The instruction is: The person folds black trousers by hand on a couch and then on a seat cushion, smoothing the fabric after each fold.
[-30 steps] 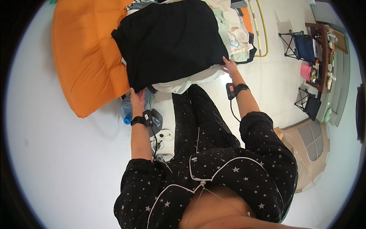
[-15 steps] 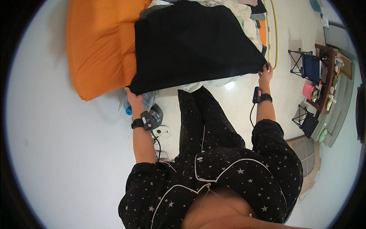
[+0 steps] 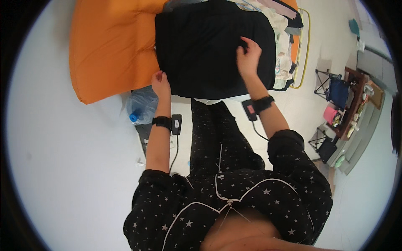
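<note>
A black cloth (image 3: 209, 54) lies spread over a pile of light-coloured clothes, its near edge hanging toward my legs. At its left edge my left hand (image 3: 161, 85) is closed, fingertips bunched at the cloth's border beside the orange cushion (image 3: 109, 54). My right hand (image 3: 250, 58) is over the right half of the cloth with thumb and fingers apart, holding nothing. Whether it touches the fabric I cannot tell. Each wrist wears a black strap with a small cabled box.
Light clothes (image 3: 284, 54) show along the cloth's right side, near a yellow tubular frame (image 3: 309, 50). A large clear plastic bottle (image 3: 144, 106) with a blue cap stands below the cushion. Far right are folding chairs (image 3: 339, 92) and a brown table (image 3: 356, 104) with items on it.
My right hand has let go of the cloth's right corner and moved left over its surface. My left hand has moved up along the left edge. The cloth, stretched taut before, now lies down.
</note>
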The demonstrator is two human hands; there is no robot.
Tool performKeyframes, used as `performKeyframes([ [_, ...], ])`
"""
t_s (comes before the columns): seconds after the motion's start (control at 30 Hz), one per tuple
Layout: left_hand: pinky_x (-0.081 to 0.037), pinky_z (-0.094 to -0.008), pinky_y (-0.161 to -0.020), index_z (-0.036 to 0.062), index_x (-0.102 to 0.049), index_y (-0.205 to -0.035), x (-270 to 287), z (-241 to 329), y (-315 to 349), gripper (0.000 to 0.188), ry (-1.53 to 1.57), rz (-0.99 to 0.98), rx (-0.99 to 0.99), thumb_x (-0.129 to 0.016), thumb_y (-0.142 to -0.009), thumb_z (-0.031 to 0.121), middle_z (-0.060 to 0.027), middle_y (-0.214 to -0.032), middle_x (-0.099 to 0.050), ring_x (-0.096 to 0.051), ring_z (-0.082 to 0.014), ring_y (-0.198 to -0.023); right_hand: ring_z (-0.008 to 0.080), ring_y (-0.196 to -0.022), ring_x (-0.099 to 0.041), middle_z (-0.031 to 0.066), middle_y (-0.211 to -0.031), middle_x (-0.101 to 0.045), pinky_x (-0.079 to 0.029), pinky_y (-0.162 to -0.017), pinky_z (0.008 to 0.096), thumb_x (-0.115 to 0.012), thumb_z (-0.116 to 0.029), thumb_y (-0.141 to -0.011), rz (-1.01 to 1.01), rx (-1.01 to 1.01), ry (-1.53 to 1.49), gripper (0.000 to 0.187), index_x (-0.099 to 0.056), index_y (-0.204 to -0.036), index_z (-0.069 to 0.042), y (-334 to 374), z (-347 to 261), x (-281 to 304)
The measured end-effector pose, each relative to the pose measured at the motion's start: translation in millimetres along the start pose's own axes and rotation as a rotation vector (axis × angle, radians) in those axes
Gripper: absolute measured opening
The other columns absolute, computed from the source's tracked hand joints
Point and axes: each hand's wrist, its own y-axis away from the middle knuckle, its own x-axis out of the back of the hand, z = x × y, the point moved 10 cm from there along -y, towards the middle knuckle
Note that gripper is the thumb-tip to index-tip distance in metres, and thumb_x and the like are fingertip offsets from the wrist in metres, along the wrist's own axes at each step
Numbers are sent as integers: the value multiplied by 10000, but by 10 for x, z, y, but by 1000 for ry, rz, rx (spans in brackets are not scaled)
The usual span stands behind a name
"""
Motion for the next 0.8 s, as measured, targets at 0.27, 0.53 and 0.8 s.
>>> performKeyframes([
  [0.27,-359,-416,-914,76,-380,-1229,-759,3,-11,449,-358,-358,-175,-516,-833,238,-194,-1198,-448,-439,-352,-1080,301,-1219,-320,178,-1324,-346,-260,-959,447,-563,-347,-768,-231,327,514,581,-422,-1239,-39,-41,-587,-1282],
  [0.53,-280,-465,-982,116,-242,-1346,-824,-147,203,540,-579,-312,-264,-444,-857,224,-106,-1346,-332,-341,-277,-1212,285,-1254,-279,195,-1363,-289,-226,-989,426,-487,-332,-779,-219,394,752,595,-400,-1251,19,147,-542,-1607],
  [0.8,-253,-367,-1020,73,-244,-1350,-865,-276,-31,582,-237,-513,-160,-461,-826,205,-154,-1359,-315,-348,-297,-1214,278,-1259,-278,178,-1373,-281,-233,-989,442,-508,-324,-786,-253,361,714,588,-392,-1260,4,111,-548,-1620],
])
